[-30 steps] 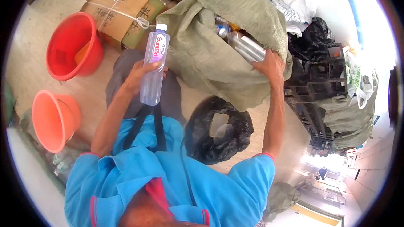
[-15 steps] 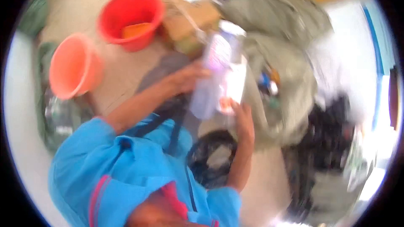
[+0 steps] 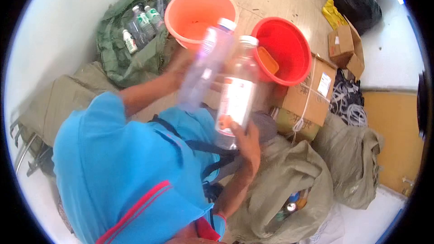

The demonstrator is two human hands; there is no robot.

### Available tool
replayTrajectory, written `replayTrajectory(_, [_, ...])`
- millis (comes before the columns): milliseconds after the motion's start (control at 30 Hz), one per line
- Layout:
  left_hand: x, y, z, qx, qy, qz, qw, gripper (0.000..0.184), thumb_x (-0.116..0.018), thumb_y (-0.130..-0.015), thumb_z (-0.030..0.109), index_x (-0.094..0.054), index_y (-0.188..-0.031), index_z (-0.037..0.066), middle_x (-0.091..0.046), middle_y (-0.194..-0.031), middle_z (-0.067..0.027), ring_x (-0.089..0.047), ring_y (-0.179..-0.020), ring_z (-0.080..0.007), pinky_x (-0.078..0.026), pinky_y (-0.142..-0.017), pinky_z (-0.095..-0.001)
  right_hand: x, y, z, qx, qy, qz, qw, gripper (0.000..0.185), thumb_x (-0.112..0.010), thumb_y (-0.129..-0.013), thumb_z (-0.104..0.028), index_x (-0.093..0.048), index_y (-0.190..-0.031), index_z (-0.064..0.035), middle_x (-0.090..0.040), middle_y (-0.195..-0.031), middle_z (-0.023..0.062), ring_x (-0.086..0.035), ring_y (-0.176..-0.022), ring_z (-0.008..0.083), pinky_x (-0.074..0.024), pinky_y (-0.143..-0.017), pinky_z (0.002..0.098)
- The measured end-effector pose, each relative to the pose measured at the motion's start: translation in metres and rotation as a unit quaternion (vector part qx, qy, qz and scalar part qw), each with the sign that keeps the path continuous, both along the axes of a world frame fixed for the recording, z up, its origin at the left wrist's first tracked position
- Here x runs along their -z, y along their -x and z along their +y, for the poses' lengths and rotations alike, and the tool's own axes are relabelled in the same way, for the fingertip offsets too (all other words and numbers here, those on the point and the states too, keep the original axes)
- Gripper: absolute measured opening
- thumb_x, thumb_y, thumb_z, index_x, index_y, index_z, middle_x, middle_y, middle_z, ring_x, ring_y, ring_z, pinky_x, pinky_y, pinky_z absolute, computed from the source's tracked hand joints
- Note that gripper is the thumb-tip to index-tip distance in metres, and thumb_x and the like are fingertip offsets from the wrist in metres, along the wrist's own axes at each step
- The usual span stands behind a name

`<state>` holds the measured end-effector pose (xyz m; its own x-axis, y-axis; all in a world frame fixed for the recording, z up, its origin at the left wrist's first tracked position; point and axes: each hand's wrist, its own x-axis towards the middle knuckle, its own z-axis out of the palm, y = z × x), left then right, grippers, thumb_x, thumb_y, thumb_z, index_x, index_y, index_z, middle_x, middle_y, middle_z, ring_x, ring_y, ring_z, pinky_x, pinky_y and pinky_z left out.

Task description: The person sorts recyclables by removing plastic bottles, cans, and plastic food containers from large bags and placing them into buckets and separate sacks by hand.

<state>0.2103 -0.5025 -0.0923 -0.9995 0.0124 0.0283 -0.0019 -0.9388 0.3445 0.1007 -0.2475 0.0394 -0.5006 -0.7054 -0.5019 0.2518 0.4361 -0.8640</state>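
My left hand [image 3: 181,65] is closed around a clear bottle with a purple label and white cap [image 3: 204,65], held tilted. Motion smears this bottle and my left fingers, which it partly hides. My right hand [image 3: 247,142] grips the lower part of a second clear plastic bottle [image 3: 238,92], which has a white and red label and a white cap. The two bottles are held side by side with caps pointing away from me. Beyond them are an orange bucket [image 3: 174,11] and a red bucket [image 3: 298,38].
An open green sack [image 3: 106,40] with several bottles lies at the far left. A tied cardboard box [image 3: 312,95] is right of the red bucket. Grey-green sacks [image 3: 280,171] lie at the lower right, one containing small items. Black bags [image 3: 357,9] are at the far right.
The view has swung left, so the buckets and sacks appear further right. Both bottles are still in my hands, and the labelled one in my right hand now shows more clearly.
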Motion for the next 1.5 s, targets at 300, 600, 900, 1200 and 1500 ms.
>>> replayTrajectory(300, [0.023, -0.183, -0.202, -0.264, 0.163, -0.404, 0.861, 0.054, -0.064, -0.08, 0.05, -0.058, -0.105, 0.003, -0.065, -0.089, -0.0116, -0.065, -0.079, -0.0231, -0.055, -0.071, -0.0382, 0.019, -0.006, -0.061, -0.198, -0.027, -0.086, 0.976, 0.063, -0.07, -0.077, -0.043, -0.057, -0.114, 0.0058, -0.064, -0.102, 0.0179, -0.061, -0.095, 0.0226, -0.0469, -0.084, 0.0351])
replayTrajectory(600, [0.059, -0.214, -0.348, -0.325, 0.627, -0.691, 0.154, 0.06, -0.07, -0.072, 0.038, -0.059, -0.107, -0.01, -0.064, -0.105, -0.0235, -0.063, -0.095, -0.0375, -0.05, -0.08, -0.045, 0.02, -0.001, -0.1, -0.25, -0.035, -0.037, 0.967, 0.065, -0.069, -0.077, -0.045, -0.057, -0.115, 0.0064, -0.065, -0.101, 0.018, -0.062, -0.094, 0.0232, -0.0475, -0.083, 0.0349])
replayTrajectory(900, [0.106, -0.216, -0.262, -0.316, 0.638, -0.645, 0.279, 0.058, -0.066, -0.076, 0.044, -0.062, -0.11, -0.003, -0.064, -0.102, -0.0238, -0.063, -0.092, -0.0349, -0.048, -0.083, -0.0415, 0.027, -0.003, -0.133, -0.306, -0.026, -0.054, 0.95, 0.053, -0.065, -0.082, -0.04, -0.059, -0.109, 0.0049, -0.064, -0.089, 0.0104, -0.06, -0.077, 0.016, -0.0482, -0.067, 0.0303])
replayTrajectory(1200, [-0.019, -0.109, -0.034, -0.293, 0.215, -0.483, 0.797, 0.065, -0.054, -0.082, 0.058, -0.05, -0.12, 0.005, -0.062, -0.101, -0.0118, -0.062, -0.087, -0.0195, -0.05, -0.076, -0.0341, 0.047, -0.04, -0.202, -0.396, -0.087, 0.09, 0.91, 0.068, -0.059, -0.079, -0.056, -0.059, -0.112, 0.0021, -0.064, -0.098, 0.0264, -0.064, -0.091, 0.0356, -0.048, -0.08, 0.0412])
replayTrajectory(1500, [0.011, -0.167, -0.146, -0.309, 0.26, -0.556, 0.726, 0.058, -0.067, -0.072, 0.045, -0.059, -0.112, 0.004, -0.062, -0.101, -0.0105, -0.061, -0.085, -0.022, -0.05, -0.077, -0.036, 0.107, -0.062, -0.194, -0.262, 0.126, 0.12, 0.949, 0.066, -0.06, -0.084, -0.044, -0.051, -0.121, 0.0091, -0.064, -0.093, 0.0246, -0.063, -0.085, 0.0357, -0.049, -0.077, 0.0413])
